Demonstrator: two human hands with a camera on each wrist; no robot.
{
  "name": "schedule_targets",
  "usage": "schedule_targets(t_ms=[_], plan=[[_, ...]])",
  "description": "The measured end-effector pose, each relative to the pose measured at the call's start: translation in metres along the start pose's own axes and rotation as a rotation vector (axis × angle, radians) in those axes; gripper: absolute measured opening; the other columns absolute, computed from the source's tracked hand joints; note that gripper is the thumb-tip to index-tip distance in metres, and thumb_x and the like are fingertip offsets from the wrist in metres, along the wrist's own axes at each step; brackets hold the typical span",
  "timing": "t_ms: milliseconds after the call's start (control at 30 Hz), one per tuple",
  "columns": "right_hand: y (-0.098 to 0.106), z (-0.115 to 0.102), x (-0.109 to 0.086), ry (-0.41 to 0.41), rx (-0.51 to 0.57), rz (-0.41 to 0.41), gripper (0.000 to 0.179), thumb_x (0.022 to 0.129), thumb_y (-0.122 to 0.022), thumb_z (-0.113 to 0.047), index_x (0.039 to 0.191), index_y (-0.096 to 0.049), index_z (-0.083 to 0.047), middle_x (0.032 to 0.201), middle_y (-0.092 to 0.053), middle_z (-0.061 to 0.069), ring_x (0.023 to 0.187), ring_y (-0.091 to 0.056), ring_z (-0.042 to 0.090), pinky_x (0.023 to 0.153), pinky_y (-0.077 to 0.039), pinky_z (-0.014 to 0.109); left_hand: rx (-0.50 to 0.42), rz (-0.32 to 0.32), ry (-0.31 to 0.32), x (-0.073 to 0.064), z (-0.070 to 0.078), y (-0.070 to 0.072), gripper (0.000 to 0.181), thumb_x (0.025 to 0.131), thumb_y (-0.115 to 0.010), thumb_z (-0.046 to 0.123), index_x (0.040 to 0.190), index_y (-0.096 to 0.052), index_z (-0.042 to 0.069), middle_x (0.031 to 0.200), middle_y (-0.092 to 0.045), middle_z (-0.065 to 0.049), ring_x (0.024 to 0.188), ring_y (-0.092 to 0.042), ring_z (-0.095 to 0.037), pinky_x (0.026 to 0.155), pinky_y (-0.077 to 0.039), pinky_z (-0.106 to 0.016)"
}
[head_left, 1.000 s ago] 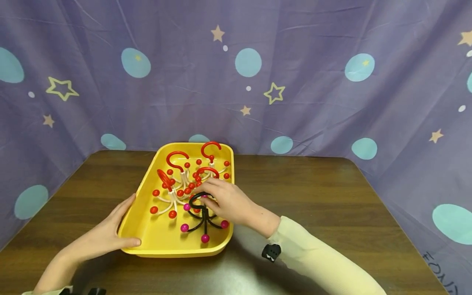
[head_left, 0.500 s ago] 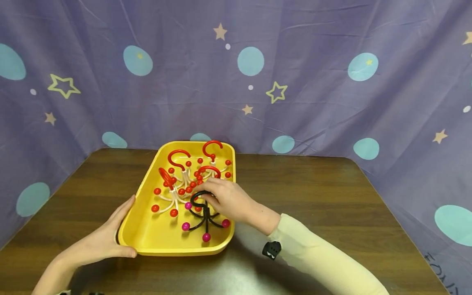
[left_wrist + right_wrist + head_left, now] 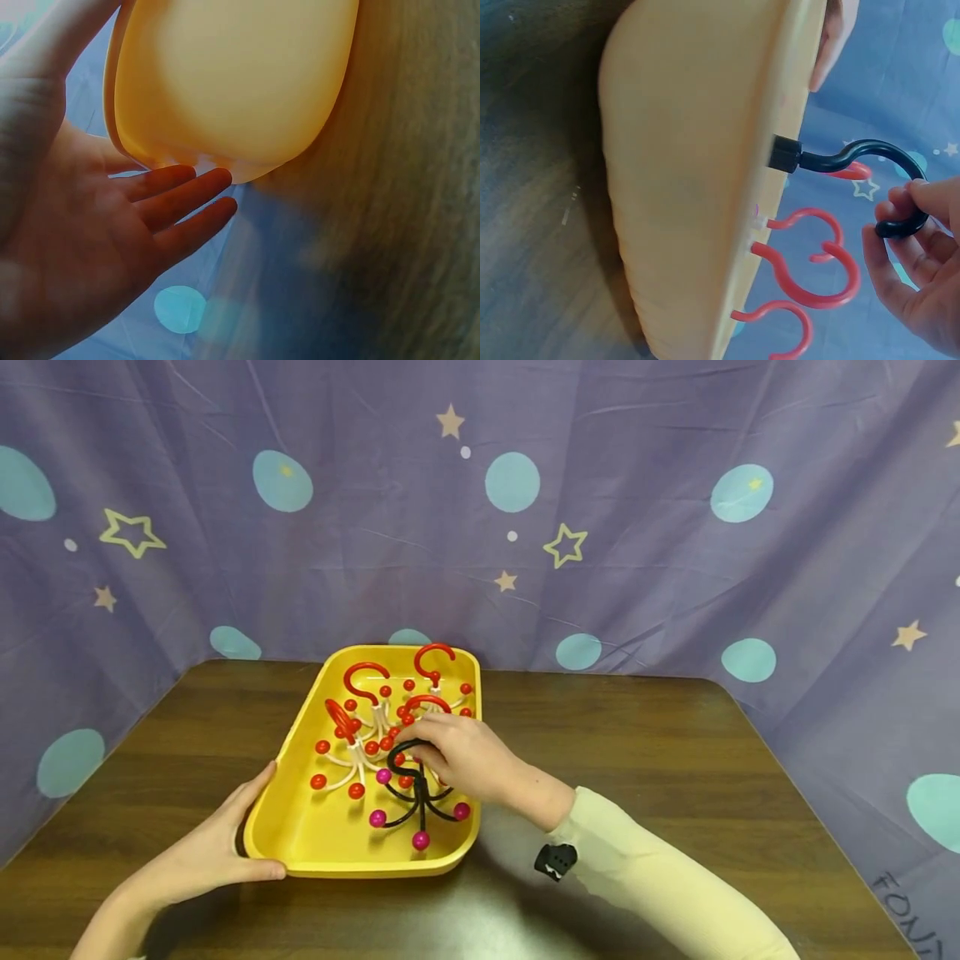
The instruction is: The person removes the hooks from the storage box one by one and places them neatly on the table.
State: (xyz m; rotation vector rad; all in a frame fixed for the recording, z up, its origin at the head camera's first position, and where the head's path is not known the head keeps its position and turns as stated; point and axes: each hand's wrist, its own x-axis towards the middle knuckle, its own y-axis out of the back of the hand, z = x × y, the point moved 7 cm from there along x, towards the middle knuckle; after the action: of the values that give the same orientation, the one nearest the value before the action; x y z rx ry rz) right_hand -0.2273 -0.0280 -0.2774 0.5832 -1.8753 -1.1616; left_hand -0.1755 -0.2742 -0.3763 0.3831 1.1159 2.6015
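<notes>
A yellow plastic tray stands on the wooden table. My left hand lies against its near left corner, thumb along the front rim and fingers along the left wall. In the left wrist view those fingers are nearly straight against the tray. My right hand pinches the curved hook of a black hook hanger between thumb and fingers. Several curved arms ending in magenta balls spread from its base inside the tray. The right wrist view shows the fingers around the end of the black hook.
Behind the black hanger, several white hangers with red hooks and red balls stand crowded in the tray. Around the tray lies the brown tabletop. A purple patterned curtain hangs behind the table.
The whole view has shifted slightly. Both hands keep their places, the left at the tray corner and the right on the black hook, with only very small movement.
</notes>
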Motion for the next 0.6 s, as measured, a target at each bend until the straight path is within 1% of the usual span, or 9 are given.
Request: schedule_targets(t_ms=[200,333,367,400,433,467,533,567,600], plan=[[0.015,0.0,0.001,0.014,0.014,0.059,0.016,0.089,-0.057,-0.016,0.103,-0.065,-0.015,0.098,-0.063,-0.006,0.089,-0.057,0.006,0.079,-0.046,0.023,0.008,0.037,-0.011,-0.002,0.001,0.001,0.114,0.064,-0.081,0.016,0.148,-0.004,0.018,0.145,-0.016,-0.029,0.118,-0.01,0.021,0.087,-0.009,0.004],[0.026,0.001,-0.001,0.019,0.044,0.103,0.015,0.089,-0.058,-0.016,0.102,-0.066,-0.015,0.094,-0.062,-0.006,0.081,-0.054,0.004,0.075,-0.045,0.021,-0.006,0.038,-0.019,-0.002,0.001,0.001,0.113,0.064,-0.081,0.014,0.148,-0.004,0.018,0.145,-0.016,-0.029,0.116,-0.01,0.022,0.087,-0.009,0.004],[0.029,0.001,-0.002,0.023,0.045,0.112,0.016,0.089,-0.058,-0.017,0.103,-0.066,-0.015,0.093,-0.062,-0.006,0.08,-0.053,0.004,0.074,-0.044,0.021,-0.021,0.03,-0.011,-0.002,0.0,0.0,0.112,0.066,-0.08,0.013,0.148,-0.004,0.019,0.145,-0.015,-0.028,0.119,-0.01,0.02,0.089,-0.01,0.003],[0.032,0.001,-0.002,0.027,0.045,0.122,0.016,0.089,-0.059,-0.017,0.102,-0.066,-0.015,0.093,-0.062,-0.006,0.079,-0.052,0.004,0.073,-0.044,0.02,-0.034,0.019,0.009,-0.002,-0.001,0.0,0.11,0.067,-0.079,0.013,0.148,-0.004,0.02,0.146,-0.014,-0.027,0.125,-0.011,0.013,0.099,-0.013,-0.005],[0.035,0.001,-0.003,0.034,0.048,0.136,0.016,0.088,-0.059,-0.016,0.102,-0.066,-0.014,0.093,-0.062,-0.005,0.08,-0.053,0.004,0.073,-0.044,0.02,-0.045,0.008,0.027,-0.002,-0.002,0.001,0.108,0.069,-0.077,0.013,0.148,-0.003,0.02,0.146,-0.014,-0.027,0.13,-0.014,0.003,0.105,-0.017,-0.017],[0.039,0.002,-0.004,0.041,0.051,0.149,0.016,0.088,-0.06,-0.015,0.102,-0.066,-0.014,0.094,-0.062,-0.005,0.08,-0.053,0.004,0.074,-0.044,0.02,-0.056,-0.002,0.053,-0.002,-0.003,0.001,0.106,0.071,-0.076,0.014,0.148,-0.003,0.021,0.146,-0.014,-0.026,0.129,-0.019,0.0,0.107,-0.023,-0.031],[0.045,0.002,-0.005,0.053,0.056,0.173,0.016,0.087,-0.06,-0.013,0.102,-0.066,-0.013,0.094,-0.063,-0.005,0.08,-0.053,0.004,0.073,-0.043,0.02,-0.078,-0.025,0.1,-0.001,-0.007,0.002,0.1,0.077,-0.072,0.015,0.148,-0.002,0.021,0.146,-0.017,-0.025,0.122,-0.034,-0.005,0.096,-0.037,-0.04],[0.048,0.003,-0.006,0.059,0.064,0.185,0.017,0.086,-0.061,-0.011,0.102,-0.066,-0.013,0.094,-0.063,-0.005,0.08,-0.053,0.004,0.073,-0.043,0.019,-0.09,-0.034,0.122,-0.001,-0.008,0.002,0.097,0.079,-0.07,0.015,0.148,-0.002,0.02,0.145,-0.019,-0.026,0.117,-0.04,-0.005,0.089,-0.042,-0.042],[0.051,0.003,-0.007,0.061,0.071,0.196,0.017,0.086,-0.061,-0.01,0.102,-0.067,-0.012,0.094,-0.063,-0.005,0.08,-0.053,0.004,0.074,-0.043,0.019,-0.1,-0.039,0.134,0.0,-0.009,0.003,0.095,0.08,-0.068,0.016,0.148,-0.002,0.018,0.143,-0.022,-0.027,0.11,-0.045,-0.003,0.083,-0.045,-0.041]])
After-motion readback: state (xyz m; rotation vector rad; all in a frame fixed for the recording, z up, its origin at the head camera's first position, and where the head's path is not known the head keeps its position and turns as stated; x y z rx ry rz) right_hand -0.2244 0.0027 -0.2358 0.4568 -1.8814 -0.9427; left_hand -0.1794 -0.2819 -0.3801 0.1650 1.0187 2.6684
